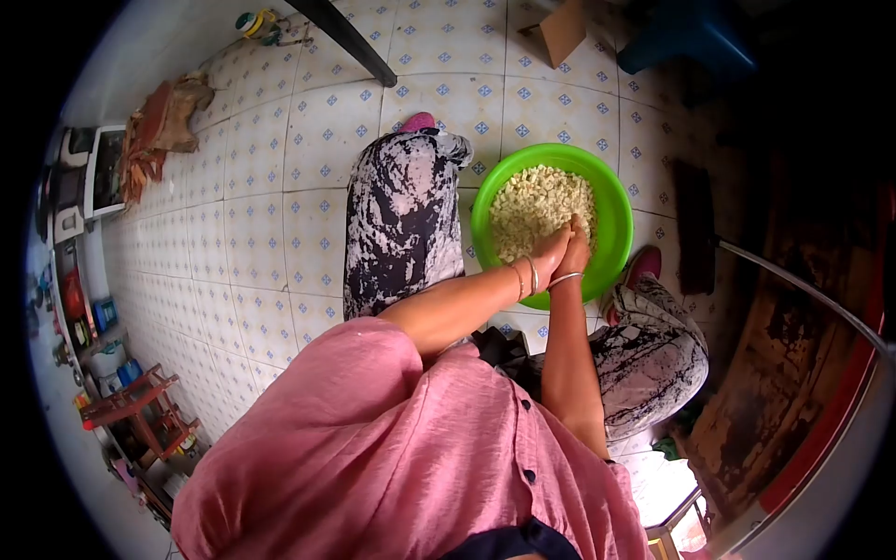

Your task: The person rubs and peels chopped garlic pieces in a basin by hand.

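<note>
A: Picture twelve o'clock at the top of the view. Where is the basin?

B: The bright green plastic basin (613, 229) is at two o'clock from the centre, on patterned floor tiles (252, 238). A bed of small, pale chopped pieces (534, 198) covers its bottom.

A: Why there?

B: Probably for easy reach: it stands between the wearer's spread legs, in mottled dark-and-pale trousers (403, 215). One leg is at nine o'clock from it, the other at five. The floor gives it a steady base, I'd judge.

A: And the hands?

B: Both are inside the rim, close together, just off the basin's middle toward four o'clock. The left hand (553, 251) comes in from seven o'clock, the right hand (579, 248) from six. Each wrist wears a metal bangle (534, 275).

A: Are they gripping anything?

B: I cannot tell. The fingers point down into the pieces, and their tips are hidden. Held that low, whatever slips from them should land back in the basin.
</note>
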Motion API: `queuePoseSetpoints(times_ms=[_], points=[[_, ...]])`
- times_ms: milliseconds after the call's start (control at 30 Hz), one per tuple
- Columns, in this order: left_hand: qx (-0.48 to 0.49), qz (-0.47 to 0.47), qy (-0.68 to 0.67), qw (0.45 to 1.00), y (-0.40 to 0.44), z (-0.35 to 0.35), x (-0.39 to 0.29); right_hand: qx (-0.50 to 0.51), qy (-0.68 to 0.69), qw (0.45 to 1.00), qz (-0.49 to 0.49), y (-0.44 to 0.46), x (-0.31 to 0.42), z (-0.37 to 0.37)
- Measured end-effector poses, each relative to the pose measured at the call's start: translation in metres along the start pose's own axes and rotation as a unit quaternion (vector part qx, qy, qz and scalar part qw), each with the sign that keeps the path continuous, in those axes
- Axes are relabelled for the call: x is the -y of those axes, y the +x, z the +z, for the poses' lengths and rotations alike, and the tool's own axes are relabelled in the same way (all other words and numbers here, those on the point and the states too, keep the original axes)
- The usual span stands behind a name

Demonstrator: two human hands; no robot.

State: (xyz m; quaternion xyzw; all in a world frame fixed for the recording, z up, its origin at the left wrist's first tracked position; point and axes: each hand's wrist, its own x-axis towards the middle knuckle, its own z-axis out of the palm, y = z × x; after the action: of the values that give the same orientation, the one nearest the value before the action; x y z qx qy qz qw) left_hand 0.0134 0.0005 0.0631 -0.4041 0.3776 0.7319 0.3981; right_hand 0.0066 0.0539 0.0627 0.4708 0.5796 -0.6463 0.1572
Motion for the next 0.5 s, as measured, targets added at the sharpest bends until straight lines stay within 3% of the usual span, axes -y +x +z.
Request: queuePoseSetpoints(times_ms=[33,133,200,267,333,367,433,500], points=[[0.002,0.013,0.022,1.000,0.004,0.000,0.003,-0.001,0.073,0.997,-0.006,0.000,0.001,0.002],[0.001,0.030,0.040,0.999,0.002,0.004,0.006,0.030,0.095,0.995,-0.017,-0.005,-0.003,0.006],[-0.003,-0.009,0.010,1.000,0.002,0.003,-0.001,0.062,0.116,0.991,-0.026,-0.011,-0.007,0.007],[0.013,0.017,-0.017,1.000,0.041,-0.018,0.005,0.094,0.134,0.986,-0.035,-0.016,-0.010,0.009],[0.030,-0.050,-0.074,0.996,0.035,-0.019,-0.015,0.125,0.158,0.967,-0.154,-0.011,-0.029,0.011],[0.028,0.022,-0.073,0.997,0.021,-0.011,-0.015,0.125,0.158,0.967,-0.155,-0.008,-0.030,0.011],[0.042,0.021,-0.071,0.996,0.030,-0.015,-0.007,0.080,0.124,0.988,-0.049,-0.023,-0.010,0.012],[0.052,0.018,-0.067,0.996,0.029,-0.013,-0.001,0.070,0.123,0.987,-0.079,-0.015,-0.015,0.010]])
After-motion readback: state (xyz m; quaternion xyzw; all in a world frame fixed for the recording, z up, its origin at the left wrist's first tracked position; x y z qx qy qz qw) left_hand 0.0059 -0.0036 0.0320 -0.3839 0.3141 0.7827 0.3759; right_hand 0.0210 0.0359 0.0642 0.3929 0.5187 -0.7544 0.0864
